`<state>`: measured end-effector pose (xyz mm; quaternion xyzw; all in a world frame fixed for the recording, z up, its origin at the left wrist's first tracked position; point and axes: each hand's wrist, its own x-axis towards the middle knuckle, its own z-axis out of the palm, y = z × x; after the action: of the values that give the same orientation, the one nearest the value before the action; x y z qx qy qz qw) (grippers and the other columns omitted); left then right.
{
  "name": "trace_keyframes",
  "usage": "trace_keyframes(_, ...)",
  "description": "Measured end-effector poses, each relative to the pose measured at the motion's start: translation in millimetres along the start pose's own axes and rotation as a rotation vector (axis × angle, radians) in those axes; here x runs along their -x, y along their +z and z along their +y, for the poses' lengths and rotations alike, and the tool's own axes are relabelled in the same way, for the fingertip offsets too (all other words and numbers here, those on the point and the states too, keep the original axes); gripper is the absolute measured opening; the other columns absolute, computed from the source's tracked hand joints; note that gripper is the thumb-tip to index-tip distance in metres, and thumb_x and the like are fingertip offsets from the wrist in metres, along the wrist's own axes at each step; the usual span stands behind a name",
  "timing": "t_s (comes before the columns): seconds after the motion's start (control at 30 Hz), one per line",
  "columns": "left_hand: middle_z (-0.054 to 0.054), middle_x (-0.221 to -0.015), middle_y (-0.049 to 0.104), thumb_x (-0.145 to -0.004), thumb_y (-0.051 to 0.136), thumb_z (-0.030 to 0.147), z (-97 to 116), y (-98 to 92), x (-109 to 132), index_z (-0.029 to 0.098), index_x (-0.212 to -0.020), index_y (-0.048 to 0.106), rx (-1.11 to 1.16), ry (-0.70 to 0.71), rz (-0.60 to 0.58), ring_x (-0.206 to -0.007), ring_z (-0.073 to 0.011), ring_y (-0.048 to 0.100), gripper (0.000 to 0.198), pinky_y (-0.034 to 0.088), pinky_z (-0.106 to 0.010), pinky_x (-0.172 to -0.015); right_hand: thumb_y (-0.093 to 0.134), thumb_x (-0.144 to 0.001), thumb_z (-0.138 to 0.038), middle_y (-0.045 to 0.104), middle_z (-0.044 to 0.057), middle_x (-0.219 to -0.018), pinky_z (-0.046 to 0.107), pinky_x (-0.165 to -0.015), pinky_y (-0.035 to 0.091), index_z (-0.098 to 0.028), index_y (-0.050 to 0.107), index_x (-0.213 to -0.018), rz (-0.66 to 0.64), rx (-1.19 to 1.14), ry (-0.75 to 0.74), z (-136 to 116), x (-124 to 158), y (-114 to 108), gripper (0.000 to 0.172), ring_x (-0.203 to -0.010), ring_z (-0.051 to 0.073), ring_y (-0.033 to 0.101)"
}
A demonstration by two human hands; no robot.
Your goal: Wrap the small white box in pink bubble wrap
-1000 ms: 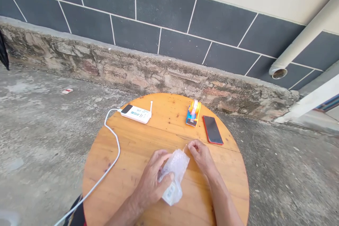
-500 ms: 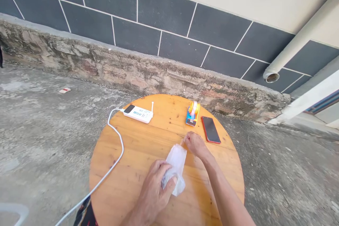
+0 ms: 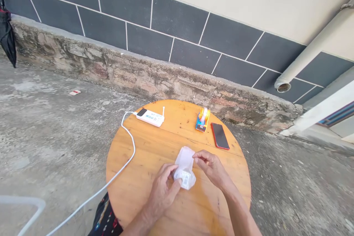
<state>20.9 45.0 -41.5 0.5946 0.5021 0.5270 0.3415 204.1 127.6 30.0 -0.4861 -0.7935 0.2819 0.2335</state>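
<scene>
A small translucent plastic bag (image 3: pixel 184 162) lies on the round wooden table (image 3: pixel 132 191), with a small pale item showing through its near end. My left hand (image 3: pixel 165 184) touches the left side of this bulging end, thumb and fingers apart. At the right side of the bag is my right hand (image 3: pixel 210 166), its thumb and index finger close together by the upper part of the bag. Whether a bit of the bag is between those fingertips is too small to tell.
A white power bank (image 3: pixel 151 117) with a white cable (image 3: pixel 121 169) lies at the table's back left. Toward the back right are a tape dispenser (image 3: pixel 203 120) and a red-edged phone (image 3: pixel 220 136). A black umbrella (image 3: pixel 7 37) leans against the wall.
My right hand has come nearer and its fingers have loosened from a tight curl. My left hand has moved off the top of the bag to its side, uncovering the item inside. The view has shifted left.
</scene>
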Motion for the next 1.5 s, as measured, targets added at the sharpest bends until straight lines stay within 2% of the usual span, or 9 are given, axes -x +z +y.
trace_keyframes(0.17, -0.009, -0.101, 0.061, -0.079, 0.053, 0.020, 0, 2.9, 0, 0.018, -0.102, 0.060, -0.002, 0.017, 0.038, -0.091, -0.0208, 0.059, 0.024, 0.051, -0.033, -0.077, 0.044, -0.084, -0.021, 0.064, 0.000, -0.070, 0.021, -0.059, 0.043, -0.018, 0.066, -0.081, -0.071, 0.029, -0.008, -1, -10, 16, 0.023, -0.065, 0.014, 0.058)
trace_keyframes(0.33, -0.008, -0.100, 0.062, -0.078, 0.052, 0.019, -1, 4.5, -1, 0.018, -0.099, 0.059, -0.016, 0.019, 0.047, -0.093, -0.0212, 0.059, 0.022, 0.049, -0.034, -0.081, 0.044, -0.075, -0.009, 0.067, -0.002, -0.071, 0.021, -0.059, 0.039, -0.023, 0.069, -0.095, -0.201, 0.178, -0.030, -6, -34, 25, 0.035, -0.061, 0.013, 0.058)
trace_keyframes(0.43, -0.008, -0.099, 0.063, -0.078, 0.052, 0.019, -1, 4.5, -2, 0.019, -0.096, 0.058, -0.036, 0.007, 0.050, -0.094, -0.0220, 0.058, 0.019, 0.048, -0.035, -0.083, 0.046, -0.069, -0.004, 0.069, 0.000, -0.075, 0.021, -0.062, 0.036, -0.024, 0.071, -0.087, -0.253, 0.274, -0.051, -12, -42, 31, 0.037, -0.068, 0.016, 0.060)
trace_keyframes(0.6, -0.007, -0.095, 0.064, -0.077, 0.052, 0.019, 1, 2.9, -4, 0.020, -0.091, 0.059, -0.067, -0.004, 0.041, -0.092, -0.0225, 0.058, 0.016, 0.047, -0.035, -0.083, 0.046, -0.071, -0.004, 0.066, 0.002, -0.067, 0.022, -0.060, 0.032, -0.019, 0.067, -0.071, -0.248, 0.349, -0.042, -15, -46, 38, 0.025, -0.065, 0.015, 0.058)
trace_keyframes(0.8, -0.008, -0.098, 0.064, -0.080, 0.051, 0.023, 2, 2.3, -4, 0.020, -0.094, 0.061, -0.054, 0.030, 0.067, -0.094, -0.0236, 0.058, 0.018, 0.048, -0.035, -0.082, 0.042, -0.077, -0.009, 0.063, -0.001, -0.067, 0.021, -0.058, 0.033, -0.019, 0.063, -0.074, -0.163, 0.238, -0.039, -4, -35, 19, 0.024, -0.060, 0.013, 0.054)
trace_keyframes(1.0, -0.008, -0.097, 0.066, -0.079, 0.051, 0.020, -1, 2.9, -4, 0.020, -0.095, 0.063, -0.059, 0.023, 0.062, -0.092, -0.0223, 0.060, 0.019, 0.050, -0.033, -0.081, 0.047, -0.085, -0.028, 0.062, 0.000, -0.066, 0.023, -0.061, 0.042, -0.019, 0.061, -0.078, -0.025, 0.012, 0.030, 22, -4, -5, 0.018, -0.062, 0.015, 0.057)
trace_keyframes(1.17, -0.009, -0.103, 0.066, -0.081, 0.050, 0.023, 0, 4.2, -3, 0.020, -0.097, 0.063, -0.076, 0.020, 0.048, -0.096, -0.0226, 0.061, 0.020, 0.051, -0.034, -0.083, 0.050, -0.085, -0.041, 0.065, 0.003, -0.071, 0.028, -0.068, 0.048, -0.019, 0.060, -0.081, 0.093, -0.181, 0.093, 45, 19, -2, 0.024, -0.068, 0.018, 0.061)
trace_keyframes(1.3, -0.009, -0.103, 0.064, -0.084, 0.047, 0.025, 3, 4.2, -3, 0.020, -0.097, 0.062, -0.097, 0.005, 0.024, -0.096, -0.0228, 0.060, 0.020, 0.051, -0.036, -0.083, 0.054, -0.081, -0.046, 0.064, 0.003, -0.066, 0.030, -0.066, 0.049, -0.018, 0.061, -0.078, 0.175, -0.273, 0.141, 60, 27, 4, 0.029, -0.065, 0.018, 0.061)
trace_keyframes(1.5, -0.009, -0.100, 0.065, -0.085, 0.048, 0.025, 4, 4.5, -2, 0.019, -0.093, 0.061, -0.116, 0.022, 0.019, -0.096, -0.0226, 0.059, 0.017, 0.051, -0.033, -0.081, 0.056, -0.081, -0.047, 0.065, 0.004, -0.065, 0.031, -0.064, 0.048, -0.016, 0.065, -0.086, 0.256, -0.313, 0.212, 64, 36, 2, 0.033, -0.057, 0.018, 0.059)
